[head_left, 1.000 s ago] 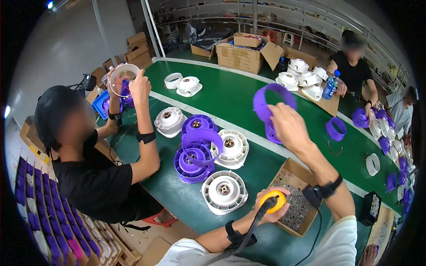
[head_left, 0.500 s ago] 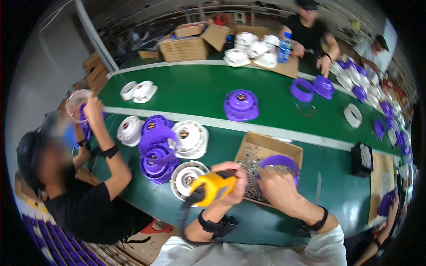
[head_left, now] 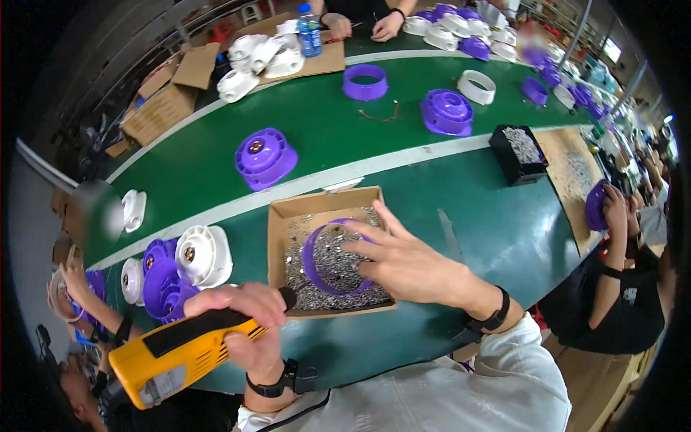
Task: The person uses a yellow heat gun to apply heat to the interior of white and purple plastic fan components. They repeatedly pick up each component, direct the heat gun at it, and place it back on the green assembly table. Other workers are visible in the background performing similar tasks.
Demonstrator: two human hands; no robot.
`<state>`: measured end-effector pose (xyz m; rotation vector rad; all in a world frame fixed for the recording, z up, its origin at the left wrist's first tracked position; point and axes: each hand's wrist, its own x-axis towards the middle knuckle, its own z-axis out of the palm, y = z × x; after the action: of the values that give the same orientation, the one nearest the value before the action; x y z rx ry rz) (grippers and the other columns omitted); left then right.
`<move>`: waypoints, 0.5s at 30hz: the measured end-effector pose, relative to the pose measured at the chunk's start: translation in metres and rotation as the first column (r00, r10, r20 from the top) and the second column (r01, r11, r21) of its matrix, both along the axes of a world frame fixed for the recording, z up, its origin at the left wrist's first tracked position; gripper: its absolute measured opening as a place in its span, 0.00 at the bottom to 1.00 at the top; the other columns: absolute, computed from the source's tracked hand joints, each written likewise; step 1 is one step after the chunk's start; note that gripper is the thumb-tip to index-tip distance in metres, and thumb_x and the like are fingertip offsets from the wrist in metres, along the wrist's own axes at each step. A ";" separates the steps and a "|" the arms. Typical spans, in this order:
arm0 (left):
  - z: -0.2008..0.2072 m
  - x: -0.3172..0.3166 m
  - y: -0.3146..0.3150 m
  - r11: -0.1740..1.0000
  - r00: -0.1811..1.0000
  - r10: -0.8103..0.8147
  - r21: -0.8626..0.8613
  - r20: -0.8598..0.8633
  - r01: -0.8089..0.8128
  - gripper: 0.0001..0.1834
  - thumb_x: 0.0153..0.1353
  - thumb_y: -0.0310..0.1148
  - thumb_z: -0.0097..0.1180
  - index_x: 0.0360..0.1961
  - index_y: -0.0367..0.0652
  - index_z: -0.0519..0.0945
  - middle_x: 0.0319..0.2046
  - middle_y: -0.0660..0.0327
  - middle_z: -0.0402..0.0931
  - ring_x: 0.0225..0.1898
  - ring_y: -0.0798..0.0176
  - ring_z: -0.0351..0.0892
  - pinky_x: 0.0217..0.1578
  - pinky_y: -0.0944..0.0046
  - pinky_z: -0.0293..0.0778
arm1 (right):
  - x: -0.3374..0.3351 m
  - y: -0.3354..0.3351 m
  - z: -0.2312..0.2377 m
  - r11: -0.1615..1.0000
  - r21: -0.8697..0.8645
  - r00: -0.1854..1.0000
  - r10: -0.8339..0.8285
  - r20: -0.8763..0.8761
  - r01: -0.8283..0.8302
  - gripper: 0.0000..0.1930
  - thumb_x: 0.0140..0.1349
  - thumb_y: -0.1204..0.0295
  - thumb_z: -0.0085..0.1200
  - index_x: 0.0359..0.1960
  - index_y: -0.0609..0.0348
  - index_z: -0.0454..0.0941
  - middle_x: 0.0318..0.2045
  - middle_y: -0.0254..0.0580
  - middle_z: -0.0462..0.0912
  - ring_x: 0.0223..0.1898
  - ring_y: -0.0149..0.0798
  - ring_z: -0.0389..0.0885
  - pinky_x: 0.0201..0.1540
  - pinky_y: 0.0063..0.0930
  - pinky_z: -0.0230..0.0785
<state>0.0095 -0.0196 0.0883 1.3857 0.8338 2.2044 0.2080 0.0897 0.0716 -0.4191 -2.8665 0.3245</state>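
In the lower left of the frame, the left hand (head_left: 248,317) wraps its fingers around a yellow-and-black handheld power tool (head_left: 169,358), whose dark nose points right, close to the near left corner of an open cardboard box (head_left: 277,248). The box sits at the centre of the frame on a green worktop (head_left: 425,342), its floor strewn with small metal screws (head_left: 342,259). Inside it, above the screws, is a purple ring (head_left: 309,265). The right hand (head_left: 410,268) reaches over the ring's right side from the lower right, fingers spread; its thumb is hidden, so I cannot tell whether it pinches the rim.

Left of the box, a white round housing (head_left: 212,252) stands beside a purple housing (head_left: 160,291). On the green strip across the upper part of the frame are another purple housing (head_left: 266,162), upper centre-left, and a second purple ring (head_left: 364,92), upper centre. A black bin (head_left: 524,171) of small metal pieces stands right of centre. At the right edge, a co-worker's hands hold a purple part (head_left: 595,207).
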 end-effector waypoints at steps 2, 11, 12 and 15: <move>0.003 0.000 0.000 1.000 1.000 -0.010 0.019 -0.026 0.010 0.26 0.62 0.53 0.52 0.45 0.42 0.60 0.15 0.61 0.67 0.14 0.65 0.66 0.17 0.65 0.64 | -0.007 -0.002 0.003 0.997 0.079 0.997 -0.007 -0.075 0.013 0.05 0.44 0.75 0.54 0.25 0.59 0.79 0.39 0.40 0.77 0.63 0.44 0.62 0.68 0.64 0.37; 0.000 0.004 0.011 0.996 0.994 -0.085 -0.037 -0.063 0.083 0.27 0.62 0.51 0.52 0.47 0.41 0.60 0.17 0.60 0.68 0.15 0.62 0.67 0.20 0.63 0.66 | -0.045 -0.019 -0.049 0.998 -0.060 0.997 0.021 -0.078 -0.026 0.14 0.49 0.66 0.56 0.35 0.62 0.77 0.29 0.39 0.76 0.44 0.38 0.75 0.63 0.43 0.55; -0.002 0.006 0.016 0.991 0.993 -0.111 -0.076 -0.049 0.107 0.27 0.62 0.51 0.53 0.47 0.41 0.60 0.17 0.60 0.68 0.15 0.62 0.67 0.20 0.63 0.66 | -0.043 -0.016 -0.053 0.988 -0.150 0.995 0.024 -0.095 -0.038 0.16 0.50 0.64 0.57 0.37 0.62 0.77 0.30 0.39 0.76 0.44 0.38 0.74 0.63 0.42 0.54; -0.005 0.007 0.012 0.976 0.995 -0.101 -0.190 0.022 0.103 0.29 0.59 0.50 0.57 0.47 0.39 0.59 0.16 0.59 0.68 0.15 0.63 0.67 0.19 0.63 0.66 | -0.030 -0.006 -0.046 0.994 -0.095 0.993 0.036 -0.114 -0.047 0.18 0.52 0.62 0.57 0.39 0.62 0.77 0.35 0.41 0.75 0.46 0.39 0.74 0.64 0.42 0.50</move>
<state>0.0169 -0.0072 0.0830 1.2913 0.9228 1.9968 0.1783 0.0838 0.0258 -0.3473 -2.7603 0.4821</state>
